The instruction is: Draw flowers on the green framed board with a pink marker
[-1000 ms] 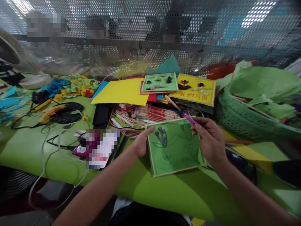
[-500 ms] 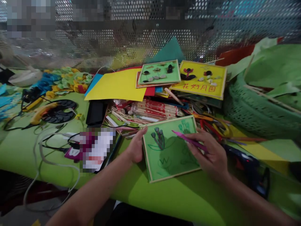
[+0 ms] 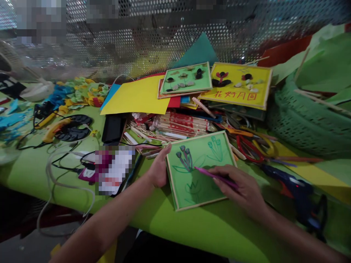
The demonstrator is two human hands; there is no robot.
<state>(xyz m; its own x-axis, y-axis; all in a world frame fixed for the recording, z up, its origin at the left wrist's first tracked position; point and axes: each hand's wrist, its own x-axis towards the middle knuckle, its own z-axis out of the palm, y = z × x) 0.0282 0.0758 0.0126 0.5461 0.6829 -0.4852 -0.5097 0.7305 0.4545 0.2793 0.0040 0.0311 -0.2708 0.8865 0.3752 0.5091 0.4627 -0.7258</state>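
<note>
A small green board (image 3: 199,148) with a thin pale wooden frame lies tilted before me. It carries green-outlined tulip drawings; the upper-left tulips have dark heads and purplish stems. My left hand (image 3: 159,170) grips its left edge, thumb on the frame and the fingers partly hidden behind. Between the fingertips of my right hand (image 3: 241,182) is a slim pink-purple pen (image 3: 205,172). Its tip is at the base of the upper-left tulips, beside a leaf; whether it touches the surface I cannot tell. The right hand covers the board's lower-right part.
Behind the board lie wooden sticks (image 3: 182,124) and red-and-yellow-handled scissors (image 3: 248,148). Framed pictures (image 3: 238,96) rest on coloured paper (image 3: 137,96) at the back. A green basket (image 3: 309,124) and a blue glue gun (image 3: 293,188) are at right, a yellow-handled tool (image 3: 55,129) and cables at left.
My right hand has moved the pen down and slightly left, from above the middle of the board to the tulips' base. The upper-right tulips are now uncovered. My left hand keeps its hold.
</note>
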